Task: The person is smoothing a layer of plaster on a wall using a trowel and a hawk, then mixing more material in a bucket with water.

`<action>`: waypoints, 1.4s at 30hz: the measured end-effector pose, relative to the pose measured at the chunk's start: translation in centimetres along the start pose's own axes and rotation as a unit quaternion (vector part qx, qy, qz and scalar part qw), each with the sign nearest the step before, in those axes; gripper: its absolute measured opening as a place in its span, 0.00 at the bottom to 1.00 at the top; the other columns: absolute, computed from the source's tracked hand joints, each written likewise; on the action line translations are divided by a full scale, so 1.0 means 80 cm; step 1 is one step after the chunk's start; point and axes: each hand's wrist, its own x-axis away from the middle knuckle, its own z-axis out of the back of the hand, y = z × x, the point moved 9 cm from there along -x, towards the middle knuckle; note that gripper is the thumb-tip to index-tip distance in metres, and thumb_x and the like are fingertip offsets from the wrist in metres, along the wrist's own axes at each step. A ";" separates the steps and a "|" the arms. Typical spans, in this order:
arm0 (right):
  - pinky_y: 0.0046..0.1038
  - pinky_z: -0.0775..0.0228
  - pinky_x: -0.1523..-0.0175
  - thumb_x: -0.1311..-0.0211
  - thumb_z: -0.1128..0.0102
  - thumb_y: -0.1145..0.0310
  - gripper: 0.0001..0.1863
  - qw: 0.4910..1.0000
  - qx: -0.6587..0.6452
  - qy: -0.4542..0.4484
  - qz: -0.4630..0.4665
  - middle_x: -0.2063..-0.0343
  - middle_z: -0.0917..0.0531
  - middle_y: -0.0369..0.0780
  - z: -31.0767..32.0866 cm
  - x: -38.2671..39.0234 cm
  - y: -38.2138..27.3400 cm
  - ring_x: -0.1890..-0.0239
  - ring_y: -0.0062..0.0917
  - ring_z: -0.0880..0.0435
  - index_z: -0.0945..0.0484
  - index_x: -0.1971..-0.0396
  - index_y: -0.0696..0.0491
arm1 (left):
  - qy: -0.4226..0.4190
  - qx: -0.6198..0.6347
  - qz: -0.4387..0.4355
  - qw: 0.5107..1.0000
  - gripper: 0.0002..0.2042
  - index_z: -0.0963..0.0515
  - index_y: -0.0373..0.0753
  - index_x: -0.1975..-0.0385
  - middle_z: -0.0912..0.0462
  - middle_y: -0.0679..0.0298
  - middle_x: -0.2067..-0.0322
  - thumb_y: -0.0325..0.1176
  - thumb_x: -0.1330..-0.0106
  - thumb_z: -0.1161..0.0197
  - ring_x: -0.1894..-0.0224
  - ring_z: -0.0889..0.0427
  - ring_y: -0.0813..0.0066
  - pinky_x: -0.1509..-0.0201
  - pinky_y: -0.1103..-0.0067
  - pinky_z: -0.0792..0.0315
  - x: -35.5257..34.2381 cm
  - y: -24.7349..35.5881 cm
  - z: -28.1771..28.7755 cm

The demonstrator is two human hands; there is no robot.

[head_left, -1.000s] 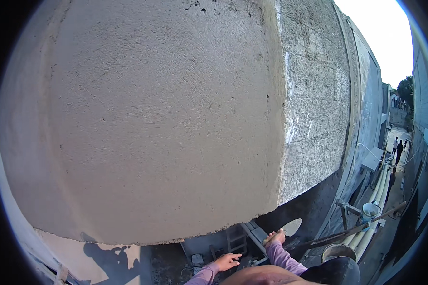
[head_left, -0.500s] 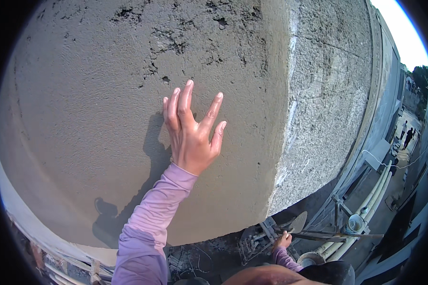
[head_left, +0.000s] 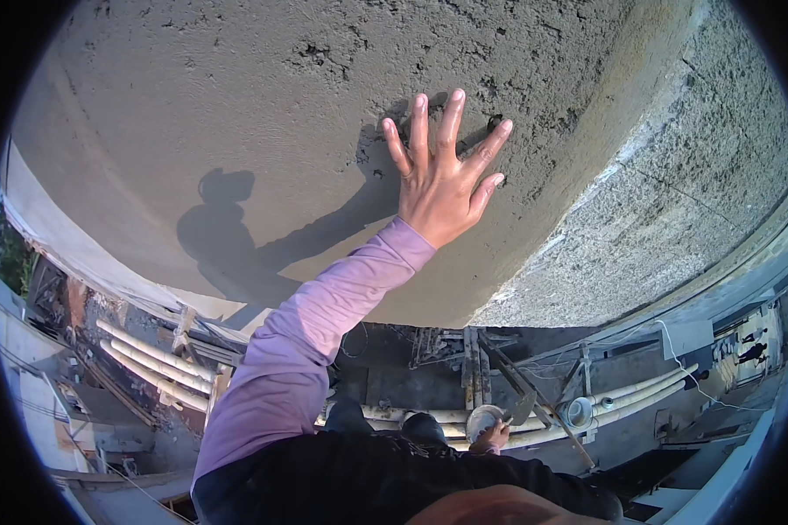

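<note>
My left hand (head_left: pixel 444 192), with fingers spread, reaches up to the wet grey plaster (head_left: pixel 236 114) of the wall, its fingertips over a pitted, rough patch with small dark holes. The purple sleeve of that arm crosses the lower middle of the view. My right hand (head_left: pixel 496 435) is low down at the bottom, wrapped round the handle of a metal trowel (head_left: pixel 523 405). Behind it is a round grey bucket (head_left: pixel 483 422). To the right of the fresh plaster lies a band of rough, whitish concrete (head_left: pixel 657 227).
Far below, long pale bamboo-like poles (head_left: pixel 158 363) and wooden scaffold bars (head_left: pixel 543 411) run along the wall, with another bucket (head_left: pixel 578 412) at the right. A thin white cable (head_left: pixel 674 350) hangs there. Distant people (head_left: pixel 751 352) stand in the alley at the far right.
My left hand rose from low at the bottom onto the plaster, then moved up and right. The view has turned, showing more of the scaffold below. My right hand still holds the trowel.
</note>
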 end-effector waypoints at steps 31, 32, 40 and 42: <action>0.27 0.37 0.86 0.38 0.43 0.53 0.19 0.979 0.137 -0.054 0.141 0.83 0.23 0.40 0.018 0.077 -0.009 0.88 0.25 0.26 0.28 0.63 0.55 | 0.252 0.169 -0.026 0.952 0.10 0.17 0.47 0.66 0.36 0.54 0.46 0.37 0.48 0.30 0.38 0.47 0.54 0.36 0.56 0.51 -0.005 -0.161 0.168; 0.27 0.35 0.85 0.38 0.42 0.52 0.20 0.983 0.116 -0.050 0.134 0.82 0.22 0.40 0.019 0.087 -0.009 0.87 0.25 0.24 0.26 0.65 0.56 | 0.287 0.180 -0.027 0.941 0.07 0.18 0.46 0.70 0.33 0.56 0.50 0.34 0.48 0.30 0.43 0.40 0.58 0.41 0.61 0.44 0.010 -0.173 0.174; 0.29 0.32 0.80 0.40 0.39 0.57 0.20 0.970 0.174 0.028 0.168 0.78 0.19 0.43 0.087 0.086 0.026 0.84 0.26 0.22 0.23 0.63 0.61 | -0.089 0.171 0.117 0.974 0.35 0.38 0.44 0.35 0.30 0.62 0.66 0.35 0.45 0.35 0.66 0.29 0.63 0.62 0.72 0.33 0.147 -0.104 -0.001; 0.28 0.34 0.82 0.39 0.39 0.54 0.20 0.964 0.183 0.037 0.187 0.81 0.20 0.41 0.096 0.088 0.041 0.86 0.25 0.24 0.23 0.65 0.60 | -0.123 0.125 0.107 0.979 0.40 0.47 0.46 0.31 0.31 0.61 0.66 0.37 0.45 0.35 0.65 0.30 0.62 0.61 0.70 0.34 0.143 -0.099 -0.008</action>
